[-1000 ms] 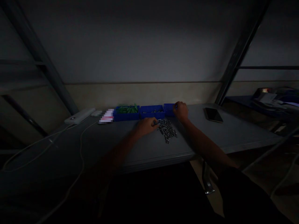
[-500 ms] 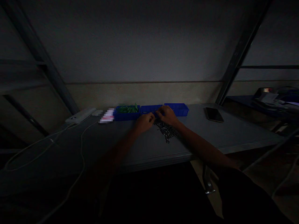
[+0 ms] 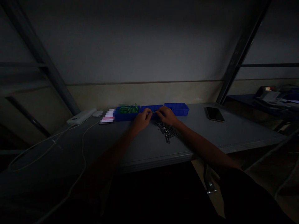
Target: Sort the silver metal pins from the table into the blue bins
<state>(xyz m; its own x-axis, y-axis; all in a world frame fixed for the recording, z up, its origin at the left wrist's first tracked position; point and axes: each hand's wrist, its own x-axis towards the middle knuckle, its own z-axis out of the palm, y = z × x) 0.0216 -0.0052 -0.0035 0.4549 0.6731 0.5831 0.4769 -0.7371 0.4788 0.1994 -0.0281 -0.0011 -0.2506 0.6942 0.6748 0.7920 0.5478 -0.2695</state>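
Observation:
Both hands meet just in front of the middle blue bin (image 3: 146, 108), fingertips pinched together. Between them shows a small, thin metal piece (image 3: 154, 111), too dark to name. My left hand (image 3: 141, 120) is closed at its left end, and my right hand (image 3: 168, 116) is closed at its right end. Below the right hand lies a loose pile of small shiny metal parts (image 3: 168, 133) on the grey table (image 3: 142, 146). A left blue bin (image 3: 127, 117) holds green slender pieces (image 3: 128, 109). The right blue bin (image 3: 183, 112) stands behind my right hand.
To the right lies a dark phone (image 3: 215, 114). On the left are a white power strip (image 3: 81, 116), a blurred pink-and-white item (image 3: 107, 117) and a loose white cable (image 3: 83, 146). A wall (image 3: 144, 93) rises behind the bins, with metal posts at both sides.
My left hand has moved slightly up and its fingers have straightened toward the right hand. The thin metal piece now shows between the fingertips. The right hand has barely moved.

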